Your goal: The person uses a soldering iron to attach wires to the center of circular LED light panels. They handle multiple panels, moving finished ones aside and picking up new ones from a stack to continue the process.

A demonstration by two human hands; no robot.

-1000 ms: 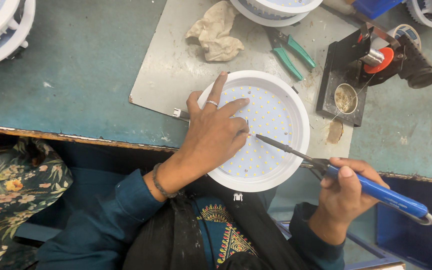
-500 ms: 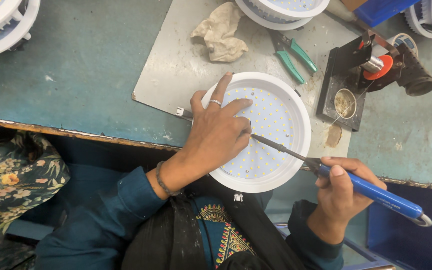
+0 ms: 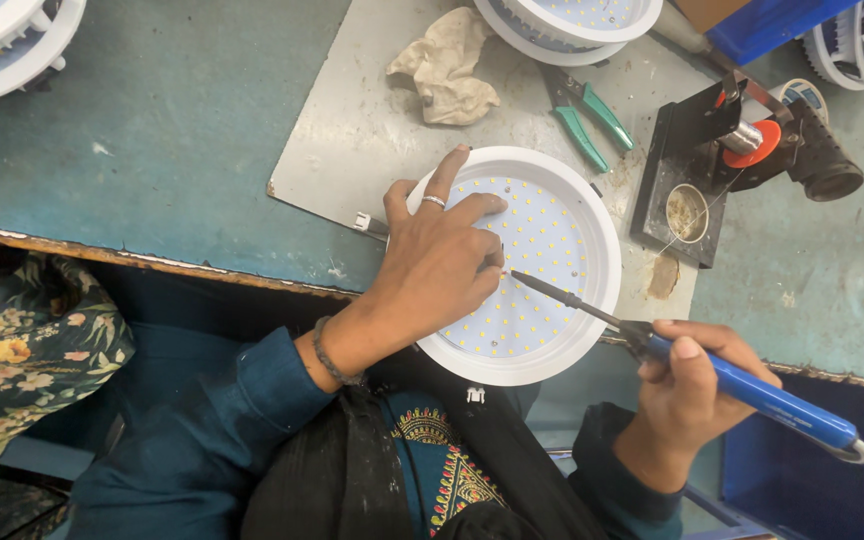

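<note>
White lamp disc (image 3: 552, 250) under left fingers (image 3: 452, 215)

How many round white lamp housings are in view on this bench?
4, perhaps more: one under the left hand at centre, one top left, one top centre, one partly cut off top right, possibly stacked.

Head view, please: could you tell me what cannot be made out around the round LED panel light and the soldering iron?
- Head view: the left hand hides the left part of the LED panel light.
- Whether the soldering iron tip touches the board: too small to tell.
- The right hand covers part of the iron's grip.
- The white lamp housings at the top are cut off by the frame edge.
</note>
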